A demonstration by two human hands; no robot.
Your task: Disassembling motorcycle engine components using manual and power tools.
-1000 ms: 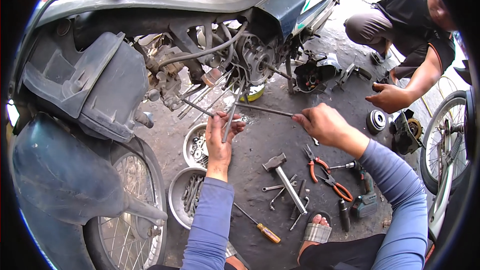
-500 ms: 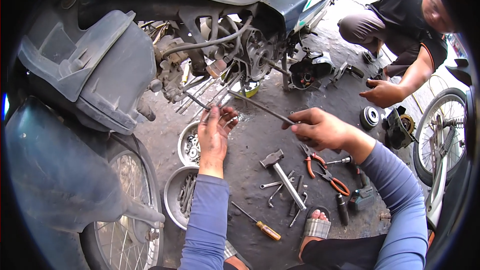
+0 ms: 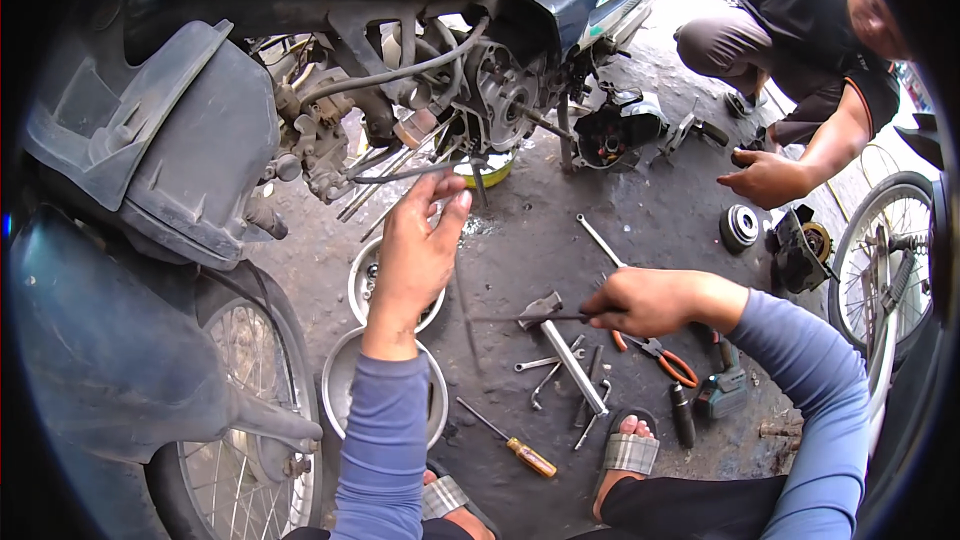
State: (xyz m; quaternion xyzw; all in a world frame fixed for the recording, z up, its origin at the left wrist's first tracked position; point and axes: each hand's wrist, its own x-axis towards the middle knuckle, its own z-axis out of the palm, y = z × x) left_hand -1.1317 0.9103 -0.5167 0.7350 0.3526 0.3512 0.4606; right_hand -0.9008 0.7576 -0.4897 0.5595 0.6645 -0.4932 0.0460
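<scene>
My right hand [image 3: 645,302] is closed round the shaft end of a dark T-handle wrench [image 3: 530,318]; its crossbar is blurred by motion. A slim silver tool [image 3: 598,238] juts up behind the same hand; I cannot tell if it is held or lying on the floor. My left hand [image 3: 412,265] is raised, thumb apart from the loosely bent fingers, with nothing visible in it. Its fingertips are close to a dark bar [image 3: 400,176] under the motorcycle's exposed engine [image 3: 500,100]. A hammer [image 3: 565,355] lies on the floor below the wrench.
Two metal bowls [image 3: 335,380] stand by my left forearm. A screwdriver [image 3: 530,457], spanners [image 3: 535,367], pliers [image 3: 675,365] and a cordless drill [image 3: 722,390] lie near my feet. Right of the engine are removed parts [image 3: 618,135]. A person [image 3: 800,70] squats at upper right, beside another wheel [image 3: 885,260].
My right hand has swung the T-handle wrench down and away from the engine, above the hammer. My left hand has risen, its thumb now apart. The silver tool has come into view.
</scene>
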